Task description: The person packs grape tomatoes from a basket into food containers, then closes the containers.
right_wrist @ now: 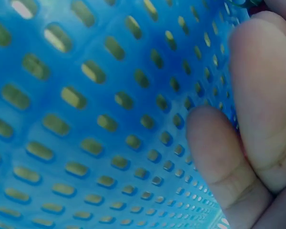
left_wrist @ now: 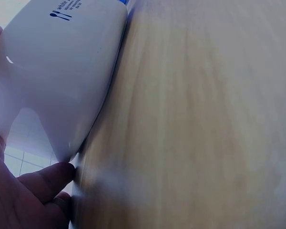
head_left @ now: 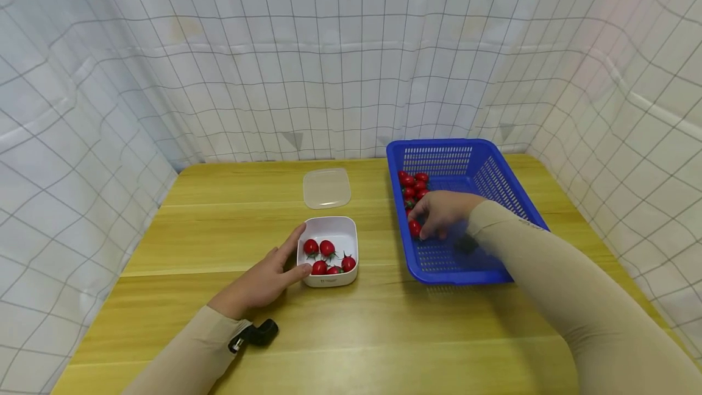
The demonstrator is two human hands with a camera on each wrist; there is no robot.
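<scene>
Five tomatoes (head_left: 326, 248) are in the tub (head_left: 344, 239), left hand (head_left: 269, 276) touching it with straightish fingers, but the tomato (head_left: 414, 228) the right hand (head_left: 443, 209) pinches could squirt loose if oversqueezed.

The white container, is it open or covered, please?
Open: the white container shows tomatoes inside, and a translucent lid lies behind it.

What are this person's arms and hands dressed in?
The left sleeve and right sleeve are long and beige; the right has small dark markings, unreadable. A black gadget sits at the left cuff, a blurry dark shape near the right. The left hand and right hand wear no gloves.
</scene>
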